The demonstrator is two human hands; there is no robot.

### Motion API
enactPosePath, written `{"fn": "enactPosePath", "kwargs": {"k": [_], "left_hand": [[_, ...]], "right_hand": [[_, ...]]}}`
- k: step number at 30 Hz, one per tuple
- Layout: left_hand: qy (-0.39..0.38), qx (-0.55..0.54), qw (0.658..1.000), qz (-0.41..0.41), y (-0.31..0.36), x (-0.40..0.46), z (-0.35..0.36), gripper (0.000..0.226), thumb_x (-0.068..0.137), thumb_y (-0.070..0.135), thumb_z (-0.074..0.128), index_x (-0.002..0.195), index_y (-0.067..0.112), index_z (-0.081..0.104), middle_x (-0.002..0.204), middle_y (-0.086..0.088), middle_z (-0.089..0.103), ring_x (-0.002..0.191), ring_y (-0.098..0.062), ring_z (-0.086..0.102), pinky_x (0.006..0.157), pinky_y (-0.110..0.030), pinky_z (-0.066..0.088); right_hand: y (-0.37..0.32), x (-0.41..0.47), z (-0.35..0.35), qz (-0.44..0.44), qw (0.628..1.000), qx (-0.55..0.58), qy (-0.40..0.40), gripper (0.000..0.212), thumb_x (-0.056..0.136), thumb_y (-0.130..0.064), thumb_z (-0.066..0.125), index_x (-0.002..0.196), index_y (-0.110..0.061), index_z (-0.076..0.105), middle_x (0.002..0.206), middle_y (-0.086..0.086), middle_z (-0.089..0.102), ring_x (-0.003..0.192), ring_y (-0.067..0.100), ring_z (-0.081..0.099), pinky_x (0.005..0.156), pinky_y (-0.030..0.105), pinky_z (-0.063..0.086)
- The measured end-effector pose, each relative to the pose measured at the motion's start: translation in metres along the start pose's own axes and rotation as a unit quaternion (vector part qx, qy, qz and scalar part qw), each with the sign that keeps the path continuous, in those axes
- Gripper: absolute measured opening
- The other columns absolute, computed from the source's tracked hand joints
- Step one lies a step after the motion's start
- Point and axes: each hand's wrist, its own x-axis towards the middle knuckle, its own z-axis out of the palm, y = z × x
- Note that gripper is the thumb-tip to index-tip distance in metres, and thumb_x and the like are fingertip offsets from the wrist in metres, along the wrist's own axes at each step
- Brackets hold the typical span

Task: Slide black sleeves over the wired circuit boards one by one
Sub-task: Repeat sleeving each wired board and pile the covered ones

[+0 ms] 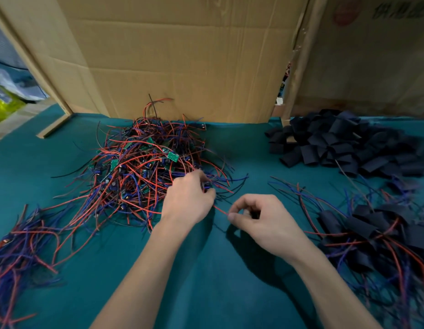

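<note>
At the far left edge a loose bundle of red and blue wires [21, 243] trails across the green cloth [182, 281]. Behind and to the right of it sits the main heap of wired circuit boards [144, 162], small green boards showing among the tangle, backed by a cardboard panel [182, 55]. The left hand [188, 198] is at the heap's near right edge, fingers curled and pinching into the wires there (what exactly they grip is hidden by the knuckles). A red wire [220, 210] runs from under that hand to the right hand [260, 222], just beside it, whose thumb and forefinger are curled together, apparently round a small dark piece that is too blurred to name. Further right, at the back, lies a pile of empty black sleeves [343, 143], well apart from both hands; nearer, at the right edge, lie sleeved boards [377, 231] with wires trailing out.
</note>
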Motion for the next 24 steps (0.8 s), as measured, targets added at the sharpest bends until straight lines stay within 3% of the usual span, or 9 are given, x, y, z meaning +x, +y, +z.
{"fn": "enactPosePath", "kwargs": {"k": [4,7,10,12,14,16,17,21,24], "left_hand": [[0.076,-0.021,0.997,0.012,0.003,-0.01,-0.026,0.017,0.081,0.034,0.067,0.095,0.028,0.06,0.079,0.004,0.068,0.089,-0.031,0.063,0.08,-0.04,0.052],[0.093,-0.113,0.989,0.018,0.005,-0.025,-0.044,0.013,0.073,0.035,0.063,0.082,0.025,0.06,0.062,0.004,0.065,0.075,-0.026,0.065,0.075,-0.041,0.053],[0.067,-0.313,0.947,-0.006,0.014,-0.044,-0.043,0.027,0.061,0.042,0.055,0.079,0.024,0.063,0.062,-0.002,0.068,0.065,-0.028,0.069,0.064,-0.041,0.056],[0.016,-0.371,0.928,-0.028,0.027,-0.053,-0.023,0.023,0.062,0.036,0.054,0.077,0.021,0.062,0.059,-0.002,0.065,0.052,-0.02,0.064,0.046,-0.028,0.047],[-0.054,-0.425,0.902,-0.046,0.043,-0.056,0.004,0.015,0.069,0.028,0.055,0.077,0.017,0.06,0.058,-0.001,0.062,0.048,-0.012,0.059,0.039,-0.021,0.04],[-0.08,-0.462,0.882,-0.051,0.056,-0.053,0.026,0.005,0.083,0.017,0.061,0.081,0.012,0.061,0.064,0.0,0.064,0.057,-0.01,0.061,0.042,-0.022,0.044],[-0.075,-0.478,0.874,-0.054,0.059,-0.052,0.035,0.006,0.088,0.011,0.061,0.082,0.011,0.061,0.067,0.0,0.065,0.06,-0.01,0.061,0.045,-0.022,0.046],[-0.035,-0.555,0.829,-0.064,0.066,-0.051,0.059,0.015,0.094,0.004,0.06,0.08,0.009,0.063,0.071,-0.004,0.062,0.06,-0.011,0.057,0.052,-0.024,0.05],[-0.012,-0.614,0.784,-0.085,0.068,-0.05,0.068,0.02,0.097,0.004,0.055,0.081,0.009,0.065,0.075,-0.005,0.065,0.065,-0.011,0.061,0.059,-0.022,0.051]], "right_hand": [[-0.012,-0.007,0.0,-0.018,0.977,0.165,-0.137,0.009,0.083,-0.019,0.08,0.078,-0.018,0.073,0.062,0.001,0.045,0.059,0.016,0.035,0.052,0.023,0.026],[-0.016,-0.008,-0.004,-0.022,0.953,0.244,-0.179,0.006,0.079,-0.022,0.077,0.078,-0.018,0.072,0.059,-0.003,0.045,0.05,0.009,0.031,0.048,0.017,0.026],[-0.011,-0.001,-0.015,0.024,0.939,0.332,-0.091,0.012,0.079,-0.023,0.075,0.089,-0.017,0.073,0.059,-0.002,0.037,0.046,0.006,0.024,0.043,0.017,0.018],[-0.004,0.003,-0.023,0.044,0.942,0.331,-0.022,0.02,0.078,-0.029,0.074,0.094,-0.017,0.072,0.059,-0.002,0.04,0.045,0.006,0.024,0.043,0.017,0.017],[-0.001,0.003,-0.025,0.04,0.947,0.319,0.01,0.016,0.079,-0.029,0.075,0.09,-0.018,0.074,0.057,-0.003,0.043,0.044,0.006,0.026,0.041,0.017,0.018],[0.0,0.004,-0.024,0.014,0.964,0.26,0.048,0.01,0.084,-0.02,0.077,0.076,-0.016,0.074,0.053,-0.005,0.052,0.043,0.003,0.036,0.042,0.014,0.027],[0.003,0.005,-0.025,0.001,0.974,0.211,0.078,0.019,0.088,-0.015,0.077,0.069,-0.015,0.073,0.053,-0.004,0.057,0.045,0.003,0.042,0.045,0.016,0.032],[0.013,0.008,-0.035,0.002,0.983,0.091,0.161,0.028,0.092,-0.022,0.076,0.067,-0.01,0.072,0.058,0.011,0.067,0.055,0.017,0.056,0.059,0.035,0.047],[0.017,0.006,-0.043,0.011,0.977,0.128,0.173,0.026,0.092,-0.021,0.074,0.068,-0.011,0.075,0.053,0.006,0.065,0.048,0.01,0.052,0.054,0.021,0.042]]}}
